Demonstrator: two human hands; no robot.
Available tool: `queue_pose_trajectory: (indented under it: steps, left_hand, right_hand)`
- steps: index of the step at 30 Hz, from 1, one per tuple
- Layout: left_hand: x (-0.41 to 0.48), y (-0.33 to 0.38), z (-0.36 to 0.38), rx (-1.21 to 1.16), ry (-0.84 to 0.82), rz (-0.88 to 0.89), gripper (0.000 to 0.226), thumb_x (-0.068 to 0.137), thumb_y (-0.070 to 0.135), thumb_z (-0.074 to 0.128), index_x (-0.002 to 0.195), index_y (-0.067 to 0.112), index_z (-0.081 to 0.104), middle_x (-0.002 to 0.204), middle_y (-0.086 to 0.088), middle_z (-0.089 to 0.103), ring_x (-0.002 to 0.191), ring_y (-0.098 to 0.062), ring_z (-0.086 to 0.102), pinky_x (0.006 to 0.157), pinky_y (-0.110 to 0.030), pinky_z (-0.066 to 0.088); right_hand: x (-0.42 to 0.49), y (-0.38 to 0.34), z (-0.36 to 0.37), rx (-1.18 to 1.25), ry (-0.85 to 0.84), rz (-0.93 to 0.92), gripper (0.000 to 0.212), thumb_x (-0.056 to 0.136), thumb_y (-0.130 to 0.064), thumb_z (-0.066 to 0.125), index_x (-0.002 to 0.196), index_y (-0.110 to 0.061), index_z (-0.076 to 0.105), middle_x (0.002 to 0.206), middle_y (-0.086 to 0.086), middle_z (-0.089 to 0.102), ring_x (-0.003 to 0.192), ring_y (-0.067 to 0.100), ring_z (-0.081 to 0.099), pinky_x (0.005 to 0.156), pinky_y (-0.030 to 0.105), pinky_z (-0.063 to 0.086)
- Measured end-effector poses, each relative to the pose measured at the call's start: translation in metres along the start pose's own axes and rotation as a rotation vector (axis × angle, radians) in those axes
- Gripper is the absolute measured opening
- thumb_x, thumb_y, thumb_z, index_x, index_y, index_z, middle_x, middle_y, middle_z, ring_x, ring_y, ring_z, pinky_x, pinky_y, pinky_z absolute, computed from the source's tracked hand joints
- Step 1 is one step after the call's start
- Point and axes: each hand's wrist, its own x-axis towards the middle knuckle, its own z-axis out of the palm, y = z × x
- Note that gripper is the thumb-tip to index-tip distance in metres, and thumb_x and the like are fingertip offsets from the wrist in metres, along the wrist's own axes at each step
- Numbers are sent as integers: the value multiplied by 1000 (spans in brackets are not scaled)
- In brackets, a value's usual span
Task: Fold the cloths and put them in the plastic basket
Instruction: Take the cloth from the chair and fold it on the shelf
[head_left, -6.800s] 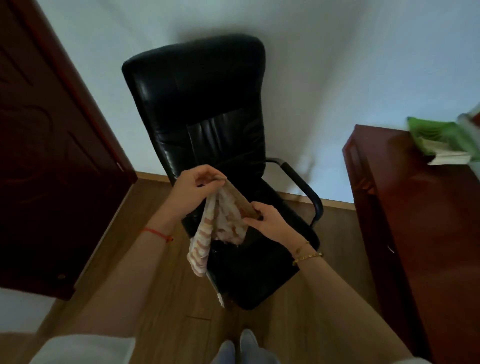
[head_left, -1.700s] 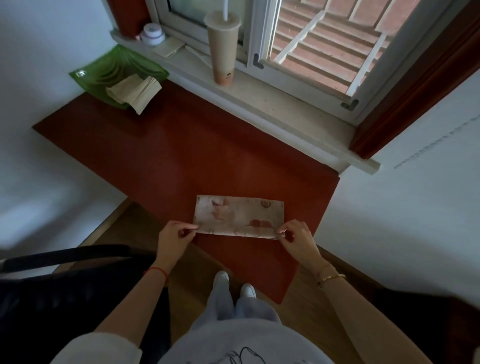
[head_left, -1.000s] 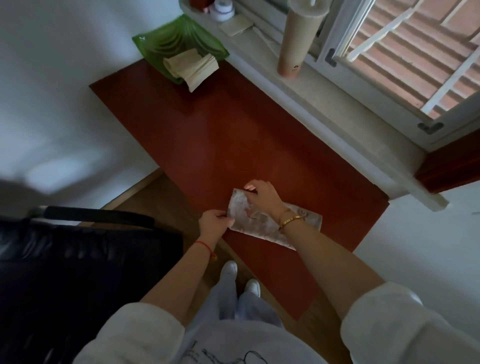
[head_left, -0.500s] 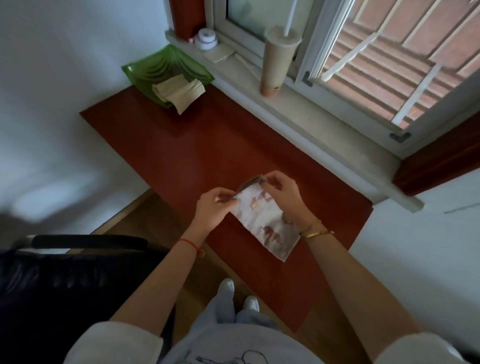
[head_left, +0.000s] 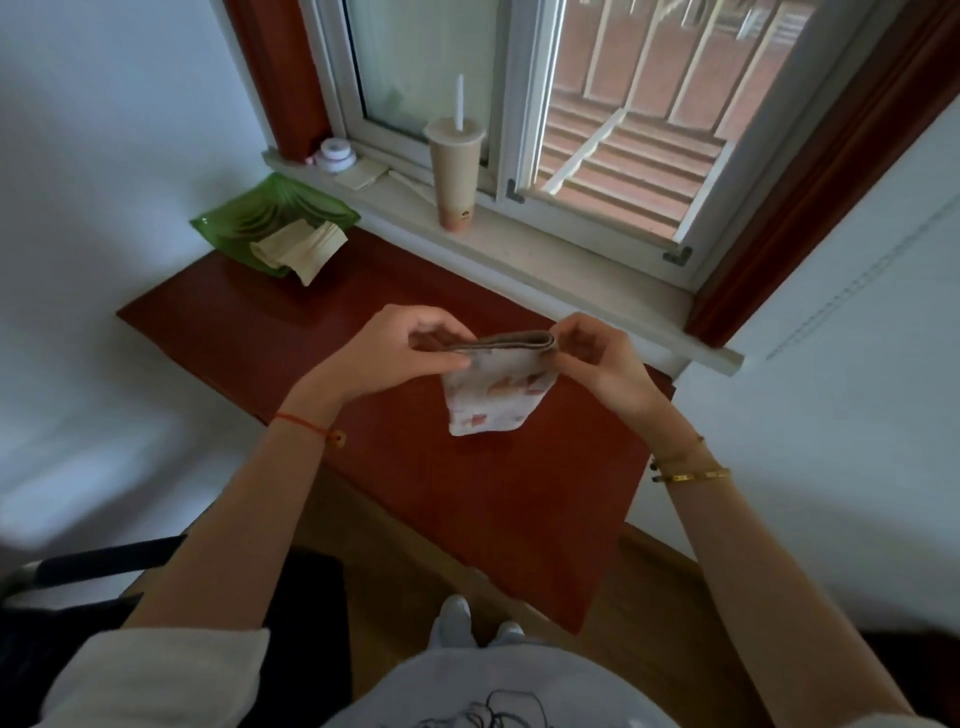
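A small pale cloth (head_left: 493, 397) with orange-red prints hangs folded in the air above the red-brown table (head_left: 249, 332). My left hand (head_left: 387, 353) pinches its top folded edge at the left end. My right hand (head_left: 597, 358) pinches the same edge at the right end. The lower part of the cloth dangles free, a little above the tabletop. The green plastic basket (head_left: 244, 218) stands at the table's far left corner by the wall, with beige folded cloths (head_left: 301, 247) lying in it and sticking out over its near rim.
A tall drink cup with a straw (head_left: 454, 176) and a small white jar (head_left: 336, 154) stand on the window sill (head_left: 545, 254). A black office chair (head_left: 98, 571) is at the lower left. White walls flank the table.
The cloth lay flat on the table as a long strip. My hands folded it in half, lifted it off the table and now hold it level by its top fold.
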Motion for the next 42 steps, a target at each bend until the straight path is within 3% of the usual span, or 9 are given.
queue_pose_trajectory:
  steps: [4, 8, 13, 19, 25, 33, 36, 39, 42]
  left_hand:
    - [-5, 16, -5, -28, -97, -8, 24, 80, 13, 78, 104, 13, 74, 98, 0, 76, 92, -8, 69, 86, -20, 54]
    - [3, 5, 4, 3, -122, -36, 25, 79, 15, 79, 103, 15, 74, 98, -1, 77, 95, -16, 71, 89, -26, 55]
    - [23, -39, 43, 123, -59, -105, 23, 76, 19, 81, 99, 21, 76, 91, 6, 77, 88, -7, 71, 88, -31, 57]
    - [36, -85, 98, 204, 103, -200, 19, 76, 16, 75, 93, 27, 74, 91, 13, 72, 90, -2, 65, 91, -27, 53]
    - [-9, -116, 134, 264, 14, -111, 23, 79, 12, 76, 99, 24, 72, 101, 11, 70, 98, -6, 64, 93, -30, 52]
    - [-66, -144, 179, 276, -153, -184, 25, 84, 11, 67, 105, 25, 69, 103, 12, 66, 100, -4, 58, 91, -28, 51]
    - [-63, -149, 178, 224, -80, -180, 25, 86, 9, 66, 106, 24, 69, 100, 10, 68, 95, -4, 61, 88, -28, 54]
    - [-47, -151, 169, 224, 85, -172, 25, 86, 7, 66, 106, 23, 68, 100, 10, 67, 92, -7, 62, 84, -29, 55]
    - [-22, -157, 160, 278, 118, -224, 31, 89, 15, 66, 119, 20, 64, 111, 5, 65, 103, -14, 60, 90, -33, 53]
  right_hand:
    - [-19, -14, -9, 88, -88, 28, 11, 86, 1, 68, 95, 0, 63, 94, 15, 67, 88, 26, 67, 82, 35, 57]
    - [-29, -7, -12, 80, -117, 110, 12, 85, -1, 70, 95, 1, 63, 91, 7, 70, 86, 26, 70, 76, 34, 60]
    - [-23, 50, -7, -215, -14, 251, 10, 84, -11, 72, 91, -16, 67, 89, 0, 71, 84, 22, 69, 81, 38, 59]
    - [-11, 97, 10, -411, 106, 345, 5, 85, -13, 68, 89, -17, 67, 85, -6, 66, 75, 9, 60, 64, 13, 43]
    - [-58, 134, 25, -414, -58, 391, 11, 85, -9, 64, 92, -18, 65, 96, -3, 64, 82, 10, 64, 72, 24, 56]
    - [-122, 167, 49, -501, -251, 423, 26, 84, -9, 60, 105, -24, 61, 110, -12, 51, 85, 2, 55, 77, 22, 52]
    - [-116, 166, 48, -466, -126, 451, 30, 85, -3, 54, 104, -24, 62, 109, -10, 54, 84, 3, 57, 73, 22, 50]
    - [-92, 162, 44, -511, 47, 493, 21, 91, -11, 54, 106, -23, 62, 109, -8, 55, 87, 8, 58, 78, 27, 53]
    - [-66, 164, 42, -535, 76, 555, 27, 93, -25, 57, 120, -20, 61, 121, -1, 55, 107, 17, 56, 90, 36, 53]
